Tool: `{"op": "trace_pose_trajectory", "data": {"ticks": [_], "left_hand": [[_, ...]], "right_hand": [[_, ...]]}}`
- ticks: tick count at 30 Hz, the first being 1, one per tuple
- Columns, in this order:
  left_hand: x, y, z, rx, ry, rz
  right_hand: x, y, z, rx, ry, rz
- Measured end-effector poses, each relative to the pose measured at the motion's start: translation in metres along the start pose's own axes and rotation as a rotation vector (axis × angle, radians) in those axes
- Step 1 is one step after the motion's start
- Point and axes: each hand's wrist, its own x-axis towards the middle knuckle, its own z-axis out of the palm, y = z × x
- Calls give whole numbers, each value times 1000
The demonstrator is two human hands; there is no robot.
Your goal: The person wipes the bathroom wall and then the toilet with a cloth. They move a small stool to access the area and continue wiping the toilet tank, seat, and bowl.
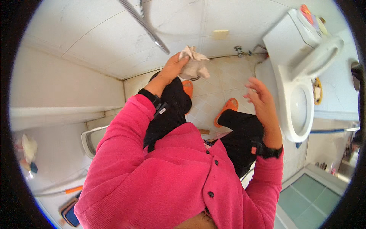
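My left hand (pixel 173 67) is closed on a crumpled, off-white cloth (pixel 196 63), which hangs out to the right of the fingers in front of the tiled wall. Part of a round item, probably a floor drain, shows just below the cloth. My right hand (pixel 258 97) is raised over the floor, left of the toilet, with its fingers bent and apart and nothing seen in it. Orange slippers (pixel 228 111) are on both feet on the tiled floor.
A white toilet (pixel 298 114) with its seat ring raised stands at the right. A metal shower hose (pixel 145 27) hangs before the wall, and a small valve (pixel 239 51) sits low on it. A white basin (pixel 90 143) lies at the left, and a blue-handled pole (pixel 327 131) is behind the toilet.
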Motion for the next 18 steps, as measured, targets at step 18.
{"op": "trace_pose_trajectory", "data": {"ticks": [18], "left_hand": [[-5, 0, 21, 207, -574, -319]], "right_hand": [[78, 83, 126, -91, -82, -271]]}}
